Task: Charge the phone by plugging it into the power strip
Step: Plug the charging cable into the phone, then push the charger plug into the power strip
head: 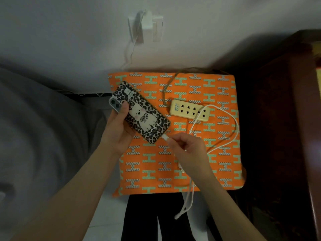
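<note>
My left hand (119,131) grips a phone (140,112) in a leopard-print case with a white cat picture, held face down above the orange cushion (224,171). My right hand (189,146) pinches the white cable's connector (165,137) right at the phone's bottom edge; whether it is seated I cannot tell. The white cable (231,136) loops to the right across the cushion. A cream power strip (189,110) lies on the cushion beyond the phone, its brown cord (165,91) running back toward the wall. A white plug end (181,166) peeks out under my right wrist.
A wall socket (145,26) with white plugs and a thin wire sits on the wall behind. Grey bedding (34,127) fills the left. Dark wooden furniture (281,119) stands on the right. A white cord loop (184,209) hangs off the cushion's front edge.
</note>
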